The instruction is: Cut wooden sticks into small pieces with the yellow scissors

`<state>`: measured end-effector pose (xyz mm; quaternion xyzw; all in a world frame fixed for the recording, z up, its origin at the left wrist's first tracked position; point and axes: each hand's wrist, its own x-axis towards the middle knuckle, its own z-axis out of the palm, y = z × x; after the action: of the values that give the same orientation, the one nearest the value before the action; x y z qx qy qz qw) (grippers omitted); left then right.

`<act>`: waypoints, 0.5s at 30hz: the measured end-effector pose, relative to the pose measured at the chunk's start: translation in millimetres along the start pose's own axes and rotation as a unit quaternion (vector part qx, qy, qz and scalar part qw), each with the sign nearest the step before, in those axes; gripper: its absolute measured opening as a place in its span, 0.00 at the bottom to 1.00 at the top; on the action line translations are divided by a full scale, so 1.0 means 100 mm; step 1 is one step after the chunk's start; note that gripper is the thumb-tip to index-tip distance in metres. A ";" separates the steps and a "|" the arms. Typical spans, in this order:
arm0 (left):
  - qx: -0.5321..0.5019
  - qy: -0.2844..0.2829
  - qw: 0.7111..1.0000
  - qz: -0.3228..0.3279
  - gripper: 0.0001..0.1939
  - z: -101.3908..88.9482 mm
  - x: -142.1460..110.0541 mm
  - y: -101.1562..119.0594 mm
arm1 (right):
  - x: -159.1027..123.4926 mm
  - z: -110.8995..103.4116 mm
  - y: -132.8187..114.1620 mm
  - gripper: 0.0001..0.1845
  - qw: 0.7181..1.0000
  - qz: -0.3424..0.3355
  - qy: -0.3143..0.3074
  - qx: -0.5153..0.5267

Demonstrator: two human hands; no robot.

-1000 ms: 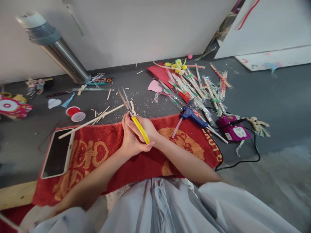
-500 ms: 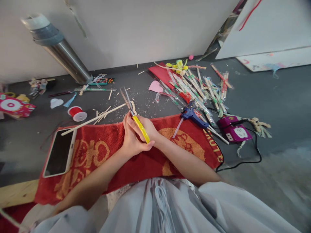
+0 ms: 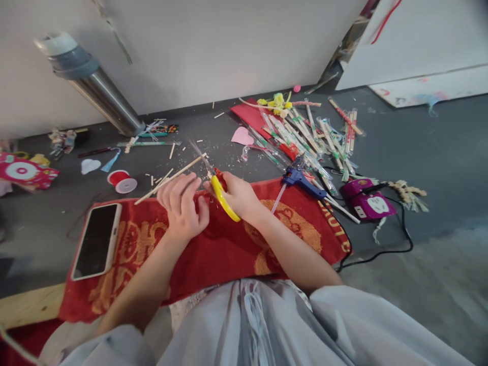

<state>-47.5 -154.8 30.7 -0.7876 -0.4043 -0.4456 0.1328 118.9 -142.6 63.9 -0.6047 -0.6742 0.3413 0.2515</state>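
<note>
My right hand (image 3: 240, 195) grips scissors (image 3: 224, 198) with yellow and red handles, their blades pointing away and blurred. My left hand (image 3: 183, 206) is off the scissors, above the red towel (image 3: 190, 274), its thumb apart from its curved fingers and nothing visible between them. Just beyond those fingers a thin wooden stick (image 3: 179, 173) lies slantwise, reaching from the towel's edge toward the blades; the fingers partly hide it. Short cut stick pieces (image 3: 172, 151) and pale crumbs are scattered around the blades on the dark table.
A phone (image 3: 96, 241) rests on the towel's left end, near a red thread spool (image 3: 121, 181). A steel thermos (image 3: 102, 91) stands behind. To the right are a blue glue gun (image 3: 303, 182), wrapped chopsticks (image 3: 301, 137), a purple box (image 3: 366, 201) and a black cord (image 3: 406, 231).
My left hand has come away from the scissors, moving left and opening. The stick, earlier between the blades, now lies farther right behind my left fingers. My right hand keeps the scissors.
</note>
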 end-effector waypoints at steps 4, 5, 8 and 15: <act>0.062 -0.018 0.997 -0.039 0.25 -0.05 0.08 -0.12 | 0.00 0.05 0.06 0.29 0.996 -0.039 0.038 -0.067; 0.055 -0.029 0.997 -0.052 0.22 -0.05 0.09 -0.16 | 0.00 0.07 0.08 0.30 0.995 -0.047 0.042 -0.076; 0.030 -0.053 0.994 -0.090 0.15 -0.06 0.10 -0.27 | 0.00 0.09 0.11 0.32 0.992 -0.071 0.045 -0.089; 0.005 0.001 0.998 -0.056 0.14 -0.05 0.07 -0.37 | 0.02 0.06 0.21 0.34 0.984 -0.158 0.038 -0.073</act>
<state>-76.2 -130.7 33.8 -0.7629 -0.4497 -0.4509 0.1117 127.5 -141.0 44.3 -0.5200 -0.7743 0.2236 0.2828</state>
